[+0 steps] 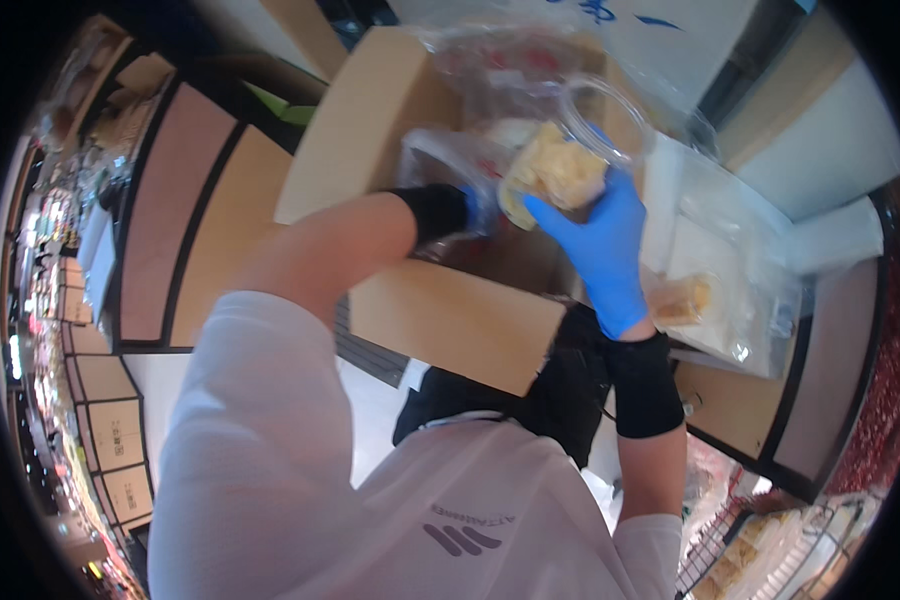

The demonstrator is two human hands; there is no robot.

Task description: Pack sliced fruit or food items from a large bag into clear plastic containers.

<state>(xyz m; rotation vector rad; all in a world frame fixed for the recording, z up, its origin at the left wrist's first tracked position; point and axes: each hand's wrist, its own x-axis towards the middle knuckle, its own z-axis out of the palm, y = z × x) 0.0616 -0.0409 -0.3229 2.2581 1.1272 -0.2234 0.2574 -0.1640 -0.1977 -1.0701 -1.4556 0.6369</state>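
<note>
An open cardboard box (450,315) with its flaps spread stands before me. My right hand (607,240), in a blue glove, grips a pale yellow, crumpled-looking food item (559,169) over the box. A round clear plastic lid or container (607,120) is tilted just above that hand. My left hand (480,210) reaches into the box among clear plastic bags (450,161); only a bit of its blue glove shows past the black cuff, so its fingers are hidden. More clear plastic with red print (510,64) lies at the box's far side.
To the right, a white tray-like surface under clear plastic (720,240) bears a small packed yellowish item (682,300). A wire basket (765,547) with packed goods stands at lower right. Wood-coloured cabinet panels (225,232) are at the left, with store shelves beyond.
</note>
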